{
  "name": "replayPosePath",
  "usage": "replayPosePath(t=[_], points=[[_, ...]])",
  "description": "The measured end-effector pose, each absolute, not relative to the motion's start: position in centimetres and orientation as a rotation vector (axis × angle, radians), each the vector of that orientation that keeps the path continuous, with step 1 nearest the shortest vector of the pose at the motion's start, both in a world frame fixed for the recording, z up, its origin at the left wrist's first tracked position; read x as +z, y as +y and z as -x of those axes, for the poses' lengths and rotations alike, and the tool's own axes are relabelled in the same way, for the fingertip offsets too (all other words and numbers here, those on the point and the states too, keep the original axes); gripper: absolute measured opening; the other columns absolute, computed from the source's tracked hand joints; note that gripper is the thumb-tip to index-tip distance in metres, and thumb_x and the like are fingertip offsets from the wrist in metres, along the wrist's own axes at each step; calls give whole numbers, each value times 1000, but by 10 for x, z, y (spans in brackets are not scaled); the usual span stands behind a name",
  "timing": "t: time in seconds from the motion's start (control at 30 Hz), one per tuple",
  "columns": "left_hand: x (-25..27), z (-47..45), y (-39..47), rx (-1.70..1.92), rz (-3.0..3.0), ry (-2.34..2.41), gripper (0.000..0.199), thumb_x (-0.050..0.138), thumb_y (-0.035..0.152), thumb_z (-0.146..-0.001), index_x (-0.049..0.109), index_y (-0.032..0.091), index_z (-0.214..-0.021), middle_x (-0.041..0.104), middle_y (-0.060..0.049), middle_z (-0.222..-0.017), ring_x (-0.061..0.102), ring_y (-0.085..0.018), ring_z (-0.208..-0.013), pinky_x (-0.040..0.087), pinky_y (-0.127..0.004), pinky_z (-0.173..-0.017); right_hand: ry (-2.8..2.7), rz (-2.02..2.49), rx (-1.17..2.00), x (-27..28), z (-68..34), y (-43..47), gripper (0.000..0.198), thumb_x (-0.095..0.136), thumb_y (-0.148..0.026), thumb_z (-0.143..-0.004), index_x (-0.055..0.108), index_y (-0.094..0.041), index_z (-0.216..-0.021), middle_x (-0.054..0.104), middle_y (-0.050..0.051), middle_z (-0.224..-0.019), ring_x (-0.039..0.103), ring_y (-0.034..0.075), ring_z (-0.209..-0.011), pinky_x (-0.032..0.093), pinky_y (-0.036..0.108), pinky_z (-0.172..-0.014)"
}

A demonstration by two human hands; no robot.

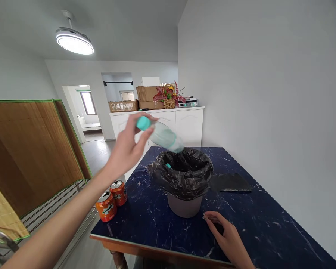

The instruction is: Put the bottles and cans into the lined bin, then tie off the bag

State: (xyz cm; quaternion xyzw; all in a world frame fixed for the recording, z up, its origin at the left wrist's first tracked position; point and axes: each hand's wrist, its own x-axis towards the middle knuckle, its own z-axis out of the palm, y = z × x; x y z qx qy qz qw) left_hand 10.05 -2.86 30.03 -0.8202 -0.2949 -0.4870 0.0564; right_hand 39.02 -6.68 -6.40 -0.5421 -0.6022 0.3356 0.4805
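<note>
My left hand [131,144] is closed around the capped end of a clear plastic bottle [164,135] with a turquoise cap. The bottle tilts down to the right, its base over the mouth of a trash can [184,204]. A black garbage bag [182,181] lines the can and folds over its rim. Inside the bag, near the left edge, a small turquoise cap [168,165] shows; what it belongs to is mostly hidden. My right hand [224,231] rests on the table just right of the can's base, fingers loosely curled, with nothing visible in it.
Two opened orange soda cans [106,206] stand at the left edge of the dark blue marbled table [145,224]. A flat black folded bag [231,182] lies right of the trash can. Behind, a white cabinet [189,127] carries cardboard boxes and a flower basket [169,102]. A wall borders the right.
</note>
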Motion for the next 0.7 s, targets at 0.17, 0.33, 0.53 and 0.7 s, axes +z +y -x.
replayPosePath(t=[0.17,0.33,0.53,0.7], points=[[269,-138,-13,-1215,2895,-1004,29,50,44,-110,52,24,-131,76,-10,-122,74,-27,-112,60,-44,-97,-1475,1319,816,-60,-389,-68,44,59,-67,-99,74,-30,-117,78,10,-123,75,31,-114,66,40,-92],[247,-157,10,-842,3096,-1119,42,48,55,-108,58,23,-134,78,-10,-111,75,-25,-93,57,-34,-76,-1485,1336,861,-57,-389,-69,46,56,-67,-101,72,-29,-121,76,11,-127,75,30,-114,66,37,-89],[245,-167,17,-382,3197,-1133,51,48,55,-108,61,25,-147,80,-7,-97,66,-20,-64,44,-32,-59,-1483,1326,857,-55,-389,-69,43,57,-65,-101,73,-29,-120,77,11,-125,75,30,-114,65,37,-92],[247,-168,14,-407,3218,-977,49,39,51,-112,71,25,-139,79,-8,-129,76,-25,-105,53,-35,-90,-1481,1321,857,-54,-389,-69,42,56,-63,-102,73,-29,-120,76,11,-126,75,30,-114,64,40,-95]])
